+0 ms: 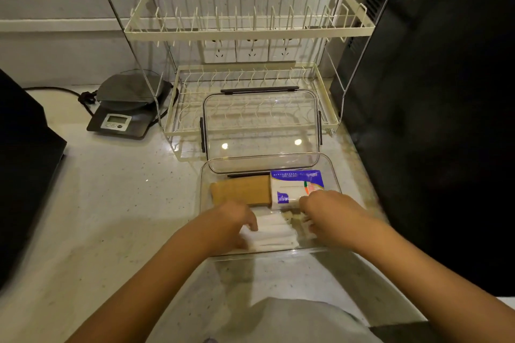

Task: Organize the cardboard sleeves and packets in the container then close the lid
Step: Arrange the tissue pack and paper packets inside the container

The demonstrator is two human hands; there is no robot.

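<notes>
A clear plastic container sits on the counter, its clear lid tilted up behind it against the dish rack. Brown cardboard sleeves lie along the back left of the container. Beside them on the right is a white and blue tissue packet. A row of white packets fills the front. My left hand reaches into the container and rests on the left end of that row with curled fingers. My right hand grips more white packets at the right end; its fingers are partly hidden.
A cream two-tier dish rack stands right behind the container. A black kitchen scale with a cord sits at the left. Dark appliances flank the counter: one at the far left, one at the right.
</notes>
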